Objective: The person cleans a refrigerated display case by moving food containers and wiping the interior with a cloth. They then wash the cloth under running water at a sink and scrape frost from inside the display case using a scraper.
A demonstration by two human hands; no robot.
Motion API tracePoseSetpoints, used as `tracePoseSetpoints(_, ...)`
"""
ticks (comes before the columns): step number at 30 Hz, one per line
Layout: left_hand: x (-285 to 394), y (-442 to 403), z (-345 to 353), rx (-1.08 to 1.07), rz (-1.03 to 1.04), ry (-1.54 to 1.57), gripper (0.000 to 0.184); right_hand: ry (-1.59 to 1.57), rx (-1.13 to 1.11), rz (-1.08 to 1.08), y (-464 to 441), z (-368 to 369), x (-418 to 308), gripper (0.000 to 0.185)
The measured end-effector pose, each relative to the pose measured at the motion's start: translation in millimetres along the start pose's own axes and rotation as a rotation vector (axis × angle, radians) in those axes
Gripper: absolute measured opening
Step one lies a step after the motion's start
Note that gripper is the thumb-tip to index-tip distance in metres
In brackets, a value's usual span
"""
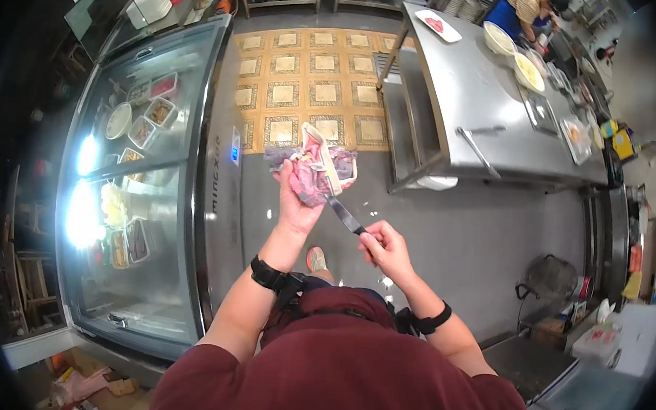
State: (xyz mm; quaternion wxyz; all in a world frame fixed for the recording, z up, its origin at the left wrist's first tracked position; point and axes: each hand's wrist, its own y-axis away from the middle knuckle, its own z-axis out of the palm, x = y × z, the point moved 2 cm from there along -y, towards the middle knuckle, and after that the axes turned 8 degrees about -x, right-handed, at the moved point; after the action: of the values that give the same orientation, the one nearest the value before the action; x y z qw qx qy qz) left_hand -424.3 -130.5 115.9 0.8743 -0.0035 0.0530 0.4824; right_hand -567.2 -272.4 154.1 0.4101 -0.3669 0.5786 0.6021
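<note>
In the head view, my left hand (pixel 297 203) grips a crumpled pink and purple cloth (pixel 311 174) with cream-coloured edges, held up over the floor in front of me. My right hand (pixel 388 250) is closed around the dark handle of a knife (pixel 345 215). Its blade slants up and left, and the tip meets the lower right edge of the cloth. Whether the tip is tucked into the folds or only rests against them, I cannot tell.
A glass-topped refrigerated case (pixel 172 270) with food trays is on the left. To the right, a steel table (pixel 468 85) carries a white plate (pixel 437 26), bowls, a digital scale (pixel 540 110) and tongs (pixel 477 149). A co-worker (pixel 524 16) stands behind it.
</note>
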Motion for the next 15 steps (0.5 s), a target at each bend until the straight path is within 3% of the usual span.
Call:
tracePoseSetpoints(1,7.4,-9.3,7.2,0.033,0.041,-0.140,0.051,-0.016,-0.034,0.056,-4.5,-8.3,0.2,0.010)
tracePoseSetpoints(5,82.2,-96.4,-9.7,-0.031,0.069,-0.128,0.047,-0.117,-0.043,0.098,-66.5,-67.9,-21.2,0.011)
tracePoseSetpoints(6,102.2,-120.5,-7.6,-0.146,0.013,-0.029,0.045,-0.118,-0.010,0.082,-88.2,-86.7,-28.2,0.011)
tracePoseSetpoints(8,119.2,-162.3,14.6,-0.179,0.043,-0.219,0.044,-0.131,0.112,0.056,-117.6,-124.5,-35.8,0.012)
tracePoseSetpoints(9,123.1,-183.4,34.6,-0.115,0.150,-0.519,0.045,-0.139,0.148,0.026,-141.5,-142.8,-44.3,0.012)
tracePoseSetpoints(10,144.9,-209.8,19.3,-0.303,-0.012,-0.300,0.048,-0.146,0.178,0.010,-167.1,-162.4,-52.9,0.013)
tracePoseSetpoints(12,155.1,-261.5,32.9,-0.185,0.037,-0.378,0.054,-0.169,0.200,-0.038,-225.5,-189.0,-64.6,0.011)
tracePoseSetpoints(13,151.4,-281.7,65.1,0.096,0.264,-0.682,0.058,-0.178,0.185,-0.083,-265.3,-202.5,-78.1,0.009)
tracePoseSetpoints(14,186.4,-313.1,46.2,-0.072,0.190,-0.643,0.065,-0.174,0.162,-0.082,-303.1,-209.5,-95.8,0.011)
tracePoseSetpoints(15,188.5,-336.9,54.2,-0.053,0.290,-0.601,0.072,-0.131,0.153,-0.104,-347.4,-220.5,-97.6,0.014)
